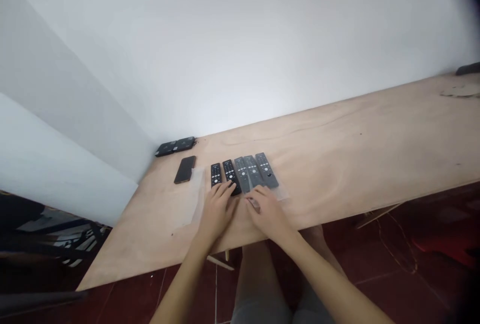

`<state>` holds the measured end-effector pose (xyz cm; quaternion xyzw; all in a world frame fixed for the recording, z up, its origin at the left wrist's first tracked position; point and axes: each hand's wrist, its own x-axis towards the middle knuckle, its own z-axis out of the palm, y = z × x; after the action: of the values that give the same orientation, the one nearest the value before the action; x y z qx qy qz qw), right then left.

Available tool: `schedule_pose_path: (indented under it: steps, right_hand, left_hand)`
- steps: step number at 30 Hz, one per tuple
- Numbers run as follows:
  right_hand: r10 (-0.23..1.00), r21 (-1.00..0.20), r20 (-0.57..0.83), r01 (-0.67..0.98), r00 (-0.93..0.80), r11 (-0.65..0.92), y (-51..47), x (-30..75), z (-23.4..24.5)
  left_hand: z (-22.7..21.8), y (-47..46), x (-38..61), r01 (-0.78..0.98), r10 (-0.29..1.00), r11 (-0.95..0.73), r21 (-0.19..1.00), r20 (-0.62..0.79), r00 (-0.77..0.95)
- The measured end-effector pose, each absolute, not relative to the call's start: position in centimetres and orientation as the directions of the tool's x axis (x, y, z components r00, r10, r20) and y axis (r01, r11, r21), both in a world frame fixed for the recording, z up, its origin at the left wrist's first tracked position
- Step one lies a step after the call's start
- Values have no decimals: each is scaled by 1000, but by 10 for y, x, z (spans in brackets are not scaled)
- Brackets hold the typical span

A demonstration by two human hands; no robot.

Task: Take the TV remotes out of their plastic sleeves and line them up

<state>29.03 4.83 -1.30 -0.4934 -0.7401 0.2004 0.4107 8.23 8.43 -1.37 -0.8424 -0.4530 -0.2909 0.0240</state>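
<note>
Several black remote controls lie side by side on a plywood table. Two are bare, and my left hand rests its fingers on the lower end of the second bare black remote control. The other three sit in clear plastic sleeves, the middle one nearest my right hand. Those fingertips touch the sleeves' lower ends and partly hide them. Whether my right hand pinches anything is hard to make out.
A black smartphone lies left of the remotes, beside a loose clear plastic sheet. Two black boxes stand in the corner against the white wall. Past the table's front edge are my legs and a dark red floor.
</note>
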Motion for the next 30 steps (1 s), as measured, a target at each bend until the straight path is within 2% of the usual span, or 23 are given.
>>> schedule_pose_path:
  steps: [3, 7, 14, 19, 27, 30]
  right_hand:
    - [872, -530, 423, 714, -246, 458, 59, 304, -13]
    - [881, -450, 419, 792, -221, 413, 68, 322, -20]
    - [888, -410, 433, 843, -156, 348, 75, 321, -21]
    - [849, -361, 433, 805, -301, 470, 72, 302, -18]
    - [864, -350, 447, 843, -232, 408, 35, 288, -15]
    - [892, -413, 396, 826, -218, 384, 17, 301, -17]
  left_hand:
    - [-25, 88, 82, 800, 757, -564, 207, 517, 400]
    - [-31, 89, 75, 807, 758, -549, 219, 537, 371]
    - [-35, 86, 75, 795, 743, -559, 236, 570, 352]
    - [-31, 83, 79, 788, 749, -560, 257, 565, 348]
    - [-27, 80, 81, 772, 746, -573, 276, 565, 353]
    - [-24, 79, 82, 771, 740, -573, 279, 580, 340]
